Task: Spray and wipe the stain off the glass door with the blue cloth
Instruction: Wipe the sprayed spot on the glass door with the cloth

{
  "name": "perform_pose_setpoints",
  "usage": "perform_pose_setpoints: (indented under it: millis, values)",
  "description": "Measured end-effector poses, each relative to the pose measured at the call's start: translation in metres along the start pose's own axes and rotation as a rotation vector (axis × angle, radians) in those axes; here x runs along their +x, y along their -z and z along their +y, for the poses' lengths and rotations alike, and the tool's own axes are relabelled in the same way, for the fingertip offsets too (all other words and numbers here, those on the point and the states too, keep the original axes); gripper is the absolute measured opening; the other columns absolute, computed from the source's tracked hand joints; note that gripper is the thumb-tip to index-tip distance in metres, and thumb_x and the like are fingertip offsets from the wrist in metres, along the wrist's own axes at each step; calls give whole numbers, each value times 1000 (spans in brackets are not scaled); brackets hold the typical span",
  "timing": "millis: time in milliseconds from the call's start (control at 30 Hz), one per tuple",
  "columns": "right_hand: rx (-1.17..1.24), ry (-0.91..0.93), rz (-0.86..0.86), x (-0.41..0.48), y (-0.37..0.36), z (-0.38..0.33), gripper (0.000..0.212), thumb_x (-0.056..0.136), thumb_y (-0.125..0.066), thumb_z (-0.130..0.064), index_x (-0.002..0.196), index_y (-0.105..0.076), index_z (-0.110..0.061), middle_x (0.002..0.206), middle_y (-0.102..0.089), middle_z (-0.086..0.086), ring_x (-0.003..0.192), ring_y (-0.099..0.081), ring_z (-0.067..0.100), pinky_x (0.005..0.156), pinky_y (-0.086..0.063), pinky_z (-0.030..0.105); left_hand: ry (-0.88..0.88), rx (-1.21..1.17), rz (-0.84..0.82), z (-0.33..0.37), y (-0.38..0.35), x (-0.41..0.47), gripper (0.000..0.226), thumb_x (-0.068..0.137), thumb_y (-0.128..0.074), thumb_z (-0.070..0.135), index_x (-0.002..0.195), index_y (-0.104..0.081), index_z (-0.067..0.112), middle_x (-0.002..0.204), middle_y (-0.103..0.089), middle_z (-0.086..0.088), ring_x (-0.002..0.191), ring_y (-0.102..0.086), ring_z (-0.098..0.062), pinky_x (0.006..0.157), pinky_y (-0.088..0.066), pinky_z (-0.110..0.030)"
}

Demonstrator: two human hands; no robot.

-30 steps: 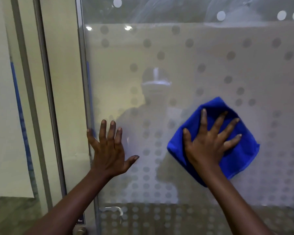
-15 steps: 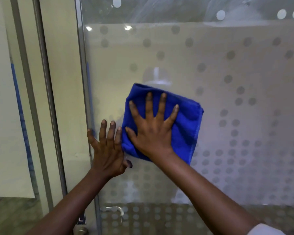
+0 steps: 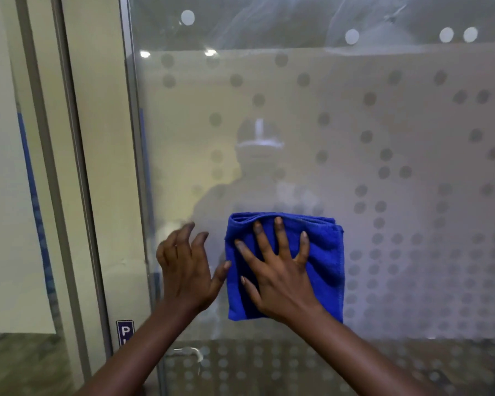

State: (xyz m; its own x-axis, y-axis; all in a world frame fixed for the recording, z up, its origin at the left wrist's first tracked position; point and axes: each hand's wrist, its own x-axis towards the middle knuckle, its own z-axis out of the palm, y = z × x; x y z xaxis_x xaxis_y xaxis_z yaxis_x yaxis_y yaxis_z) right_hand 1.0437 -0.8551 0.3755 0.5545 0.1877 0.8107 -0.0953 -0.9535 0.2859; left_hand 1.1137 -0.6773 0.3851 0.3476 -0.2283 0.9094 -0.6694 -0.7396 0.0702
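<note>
The frosted, dot-patterned glass door (image 3: 383,132) fills most of the view. A folded blue cloth (image 3: 323,252) lies flat against the glass at lower centre, with my right hand (image 3: 277,272) spread on it, palm pressing it to the pane. My left hand (image 3: 186,267) is just left of the cloth, fingers apart and slightly curled, holding nothing; its thumb tip nearly touches the cloth's left edge. Whether it touches the glass I cannot tell. Streaky smears (image 3: 269,21) show on the clear strip at the top. No spray bottle is in view.
The door's metal edge (image 3: 135,167) runs vertically at left, beside a beige frame and wall panel (image 3: 97,138). A door handle (image 3: 189,352) and a small blue sign (image 3: 125,331) sit low near the edge. A person's faint reflection shows in the glass.
My right hand slid the cloth left from the right side, then down to lower centre. My left hand lifted from its flat press and its fingers curled.
</note>
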Motion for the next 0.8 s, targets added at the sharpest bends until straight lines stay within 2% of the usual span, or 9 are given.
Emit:
perform_pose_setpoints:
  millis: [133,267,367,433,533,567,733,800]
  values:
    - [125,-32,-11,-1,12,3,59,84,-41,-29,143,-37,-25,157,-33,6,147,-17,35,107,-16,68,112,-7,-19,28,-6,-9,63,89,-37,62,119,-53,9,111,-60,-16,101,-49,-31,82,-33,-41]
    - [235,-33,38,-2,14,10,66,77,-37,-10,142,-35,-20,154,-37,3,144,-19,30,108,-11,60,182,-77,25,48,-7,-4,51,85,-54,49,114,-56,6,91,-65,-9,83,-56,-30,71,-41,-41]
    - [301,-58,96,-2,9,12,67,80,-59,-1,140,-36,-20,152,-41,2,142,-23,31,110,-14,58,319,-265,-28,61,-5,-2,53,81,-69,40,120,-47,12,78,-60,8,69,-58,-20,58,-42,-30]
    - [343,-82,131,-2,7,12,69,80,-71,-4,138,-37,-19,150,-45,3,140,-27,32,108,-19,58,473,-338,-79,66,-5,-1,50,78,-72,41,114,-45,20,70,-54,15,60,-55,-11,49,-35,-24]
    - [386,-95,146,-1,8,14,71,79,-74,-5,138,-36,-17,149,-46,3,139,-29,32,106,-19,56,534,-305,-152,68,-3,-1,29,81,-69,47,81,-52,24,65,-58,10,61,-56,-10,50,-35,-28]
    - [390,-95,145,-1,9,14,71,79,-73,-5,138,-36,-17,149,-46,3,139,-31,33,106,-19,56,523,-319,-171,69,-2,-1,25,83,-66,46,77,-54,25,66,-61,9,63,-58,-12,51,-38,-29]
    - [442,-79,135,-4,15,9,65,83,-67,-10,138,-32,-16,148,-47,5,137,-38,38,106,-24,61,408,-481,-212,70,14,-9,5,89,-58,37,89,-60,34,79,-67,9,74,-62,-9,64,-48,-32]
    - [499,-58,121,-7,20,2,63,85,-65,-18,138,-31,-17,147,-48,5,137,-38,38,103,-28,60,516,-752,-230,69,25,-13,9,91,-59,26,96,-66,29,86,-72,6,78,-67,-12,69,-53,-33]
